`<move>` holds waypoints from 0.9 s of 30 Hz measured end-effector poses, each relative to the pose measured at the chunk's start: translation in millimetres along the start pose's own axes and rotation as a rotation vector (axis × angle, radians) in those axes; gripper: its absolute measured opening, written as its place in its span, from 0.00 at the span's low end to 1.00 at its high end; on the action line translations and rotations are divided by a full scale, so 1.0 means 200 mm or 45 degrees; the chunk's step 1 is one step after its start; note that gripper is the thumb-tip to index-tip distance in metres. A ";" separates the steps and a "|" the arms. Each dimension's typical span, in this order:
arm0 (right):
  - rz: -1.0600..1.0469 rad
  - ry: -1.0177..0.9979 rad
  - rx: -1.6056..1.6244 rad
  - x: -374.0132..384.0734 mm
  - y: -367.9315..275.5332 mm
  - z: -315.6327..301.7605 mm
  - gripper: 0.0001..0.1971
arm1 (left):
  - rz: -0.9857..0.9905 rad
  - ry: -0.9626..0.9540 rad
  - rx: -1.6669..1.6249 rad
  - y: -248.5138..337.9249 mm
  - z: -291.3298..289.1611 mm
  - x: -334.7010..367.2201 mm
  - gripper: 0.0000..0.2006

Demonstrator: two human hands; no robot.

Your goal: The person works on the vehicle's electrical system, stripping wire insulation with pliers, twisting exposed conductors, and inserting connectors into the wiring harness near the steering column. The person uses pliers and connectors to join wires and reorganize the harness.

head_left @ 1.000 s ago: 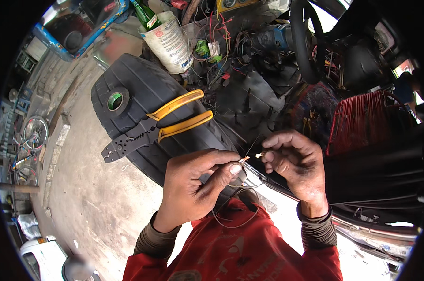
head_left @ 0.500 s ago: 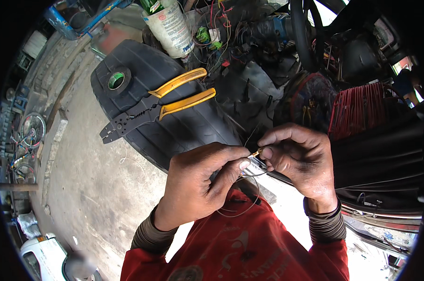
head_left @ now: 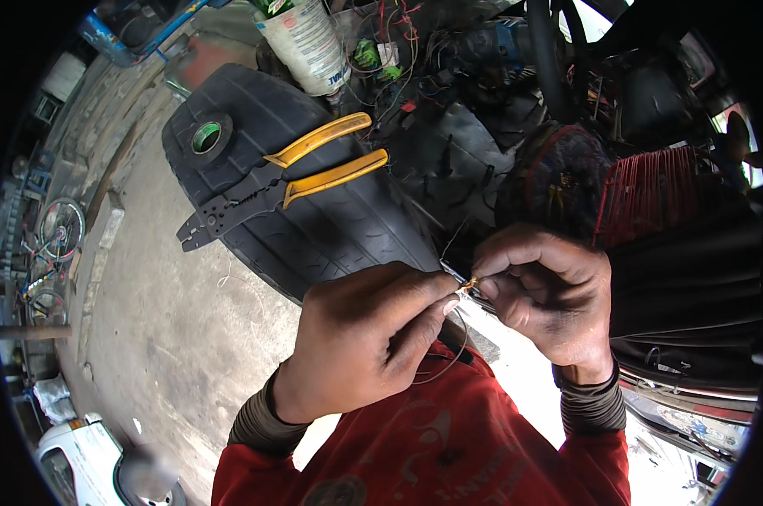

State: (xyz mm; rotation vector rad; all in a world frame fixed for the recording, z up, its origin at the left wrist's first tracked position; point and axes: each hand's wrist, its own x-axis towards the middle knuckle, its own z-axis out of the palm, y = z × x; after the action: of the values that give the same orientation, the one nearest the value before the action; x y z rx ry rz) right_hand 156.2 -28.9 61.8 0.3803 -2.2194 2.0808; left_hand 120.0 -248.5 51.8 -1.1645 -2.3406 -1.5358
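Observation:
Between my two hands, in front of my chest, is a small brass-coloured wire terminal (head_left: pixel 471 284). My left hand (head_left: pixel 360 337) pinches a thin wire (head_left: pixel 463 333) right beside it, thumb against forefinger; the wire loops down below the fingertips. The thumb and forefinger of my right hand (head_left: pixel 558 295) close on the terminal's other end. How the wire sits in the terminal is hidden by the fingers. Beyond my left hand, a wire stripper (head_left: pixel 267 198) with yellow handles lies on a black ribbed tyre (head_left: pixel 347 240), its handles spread apart. A roll of black tape (head_left: pixel 223 139) lies near its jaws.
A white plastic container (head_left: pixel 310 51) stands behind the tyre. Loose coloured wires (head_left: pixel 391 29) hang at the far side. To the right are a red corded seat (head_left: pixel 655 190) and black cloth (head_left: pixel 681 287). A bicycle (head_left: pixel 61 228) and a white vehicle (head_left: pixel 90 460) appear at the left.
Both hands have shifted slightly to the right, still pinching at the terminal. The wire loop below them has changed shape. The wire stripper and tape roll stay put on the tyre.

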 end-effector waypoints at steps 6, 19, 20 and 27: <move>-0.175 -0.066 -0.080 0.00 0.05 -0.03 0.14 | -0.244 -0.133 -0.456 -0.02 -0.02 0.02 0.05; -0.284 -0.105 -0.261 0.07 0.11 -0.08 0.15 | -0.631 -0.116 -0.738 -0.09 0.05 0.04 0.05; -0.250 -0.138 -0.235 0.08 0.11 -0.09 0.16 | -0.640 -0.120 -0.704 -0.10 0.05 0.04 0.05; -0.081 -0.116 0.032 0.08 0.27 -0.16 0.14 | -0.639 -0.088 -0.590 -0.16 0.12 0.11 0.05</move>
State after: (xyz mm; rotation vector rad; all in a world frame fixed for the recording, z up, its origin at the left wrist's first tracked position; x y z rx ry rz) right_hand 124.6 3.4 14.5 0.5511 -2.2001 2.1014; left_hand 91.4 -223.6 26.7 -0.7195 -2.5309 -2.3328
